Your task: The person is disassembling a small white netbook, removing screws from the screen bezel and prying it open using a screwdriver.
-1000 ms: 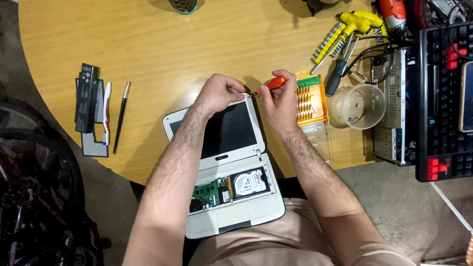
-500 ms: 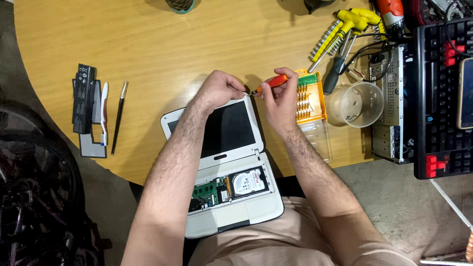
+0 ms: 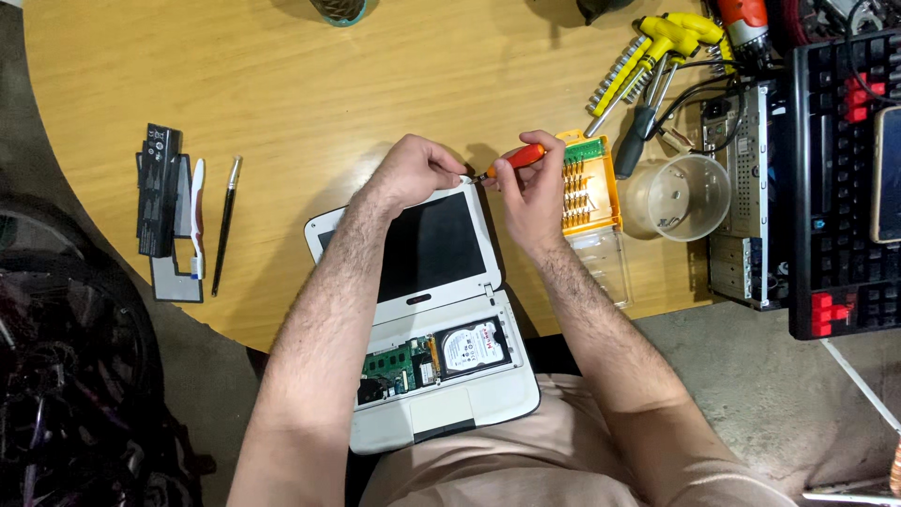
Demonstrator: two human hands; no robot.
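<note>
A small white laptop (image 3: 469, 399) lies open, its base on my lap and its dark screen (image 3: 422, 249) flat on the wooden table (image 3: 282, 94). The base has no keyboard, so a hard drive (image 3: 472, 345) and a green memory board (image 3: 394, 366) show. My left hand (image 3: 418, 171) pinches the far right corner of the screen frame. Beside it, my right hand (image 3: 530, 188) is shut on an orange-handled screwdriver (image 3: 511, 161), whose tip points at that same corner.
An orange bit set (image 3: 591, 178) with a clear lid (image 3: 605, 263) lies right of my hands, then a clear plastic cup (image 3: 678, 197). Yellow hex keys (image 3: 657, 47) lie behind. A black keyboard (image 3: 845, 178) fills the right edge. A black battery (image 3: 158, 188) and pen (image 3: 225, 221) lie left.
Both hands stay at the screen's far right corner. The screwdriver handle has tilted slightly and the view has shifted a little.
</note>
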